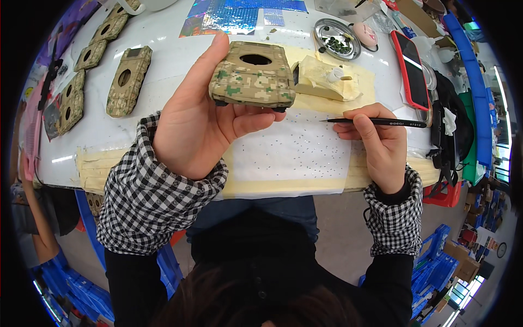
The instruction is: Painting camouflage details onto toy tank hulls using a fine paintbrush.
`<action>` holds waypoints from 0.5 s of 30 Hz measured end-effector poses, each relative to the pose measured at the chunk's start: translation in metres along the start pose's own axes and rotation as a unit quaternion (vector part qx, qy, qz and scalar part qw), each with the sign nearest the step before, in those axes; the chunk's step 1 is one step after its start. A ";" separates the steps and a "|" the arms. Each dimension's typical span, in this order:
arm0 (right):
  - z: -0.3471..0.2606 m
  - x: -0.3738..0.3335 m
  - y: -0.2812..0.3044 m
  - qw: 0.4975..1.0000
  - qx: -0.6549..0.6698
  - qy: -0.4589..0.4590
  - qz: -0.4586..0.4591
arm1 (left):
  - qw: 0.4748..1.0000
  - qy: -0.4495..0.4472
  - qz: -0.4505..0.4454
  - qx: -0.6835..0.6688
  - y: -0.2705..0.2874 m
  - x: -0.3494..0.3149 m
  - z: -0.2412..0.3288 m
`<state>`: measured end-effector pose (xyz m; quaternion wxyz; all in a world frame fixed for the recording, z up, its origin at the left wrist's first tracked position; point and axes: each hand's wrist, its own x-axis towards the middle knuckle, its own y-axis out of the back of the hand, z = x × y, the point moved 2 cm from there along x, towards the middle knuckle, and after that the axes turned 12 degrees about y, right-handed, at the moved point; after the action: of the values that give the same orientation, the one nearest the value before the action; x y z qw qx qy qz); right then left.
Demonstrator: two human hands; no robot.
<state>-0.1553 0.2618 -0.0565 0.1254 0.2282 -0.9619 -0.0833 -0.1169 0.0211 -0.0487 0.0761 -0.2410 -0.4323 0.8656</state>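
Observation:
In my left hand (201,114) is a camouflage-painted model tank hull (251,82) with an oval hole in its top, raised above the table with thumb and fingers around it. My right hand (376,141) pinches a thin black tweezer-like or brush-like tool (389,121), its fine tip pointing left toward the hull but apart from it. Under both hands lies a white sheet (289,158) dotted with many tiny dark specks. Just behind the tool, a block wrapped in yellowish tape (321,84) bears a small white cap (334,74).
More camouflage hulls (128,82) stand at the left. Toward the back right are a round metal dish (338,39) with dark green bits, a pink egg-shaped item (365,34) and a red-cased phone (409,71). Shiny blue holographic sheets (231,19) lie at the back. A black bag (452,120) hangs at the right edge.

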 end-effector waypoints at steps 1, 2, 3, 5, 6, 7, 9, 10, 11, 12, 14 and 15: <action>0.000 0.000 0.000 1.000 0.000 0.000 0.000 | 1.000 0.000 -0.001 0.001 0.000 0.000 0.000; 0.000 0.000 0.000 1.000 0.000 -0.001 0.000 | 1.000 -0.001 -0.006 0.004 0.000 0.000 0.000; 0.000 0.000 0.000 1.000 0.001 0.000 0.004 | 1.000 -0.002 -0.010 0.007 0.001 0.000 0.000; 0.000 0.000 0.000 1.000 0.005 0.001 0.011 | 1.000 -0.003 -0.013 0.010 0.001 0.001 0.000; 0.000 0.000 0.000 1.000 0.016 -0.003 0.014 | 1.000 -0.004 -0.012 0.010 0.002 0.000 0.000; 0.000 0.000 0.001 0.999 0.027 -0.008 0.018 | 1.000 -0.005 -0.011 0.010 0.002 0.000 0.000; -0.001 0.000 0.002 0.999 0.038 -0.010 0.023 | 1.000 -0.003 -0.008 0.015 0.002 0.000 0.000; 0.000 0.000 0.003 0.999 0.040 -0.008 0.024 | 1.000 -0.002 -0.007 0.017 0.002 0.000 0.000; 0.000 0.000 0.003 0.999 0.042 -0.006 0.025 | 1.000 -0.001 -0.005 0.018 0.001 0.000 0.000; 0.000 -0.001 0.004 0.999 0.042 -0.007 0.030 | 1.000 0.000 -0.004 0.019 0.001 0.000 0.000; -0.001 -0.001 0.003 0.998 0.044 -0.006 0.038 | 1.000 0.003 -0.001 0.020 0.001 0.000 0.000; -0.004 0.000 0.004 0.998 0.036 0.006 0.043 | 1.000 0.005 0.000 0.020 0.000 0.000 0.000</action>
<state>-0.1556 0.2653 -0.0523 0.1262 0.1917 -0.9724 -0.0418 -0.1164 0.0212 -0.0487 0.0831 -0.2435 -0.4149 0.8727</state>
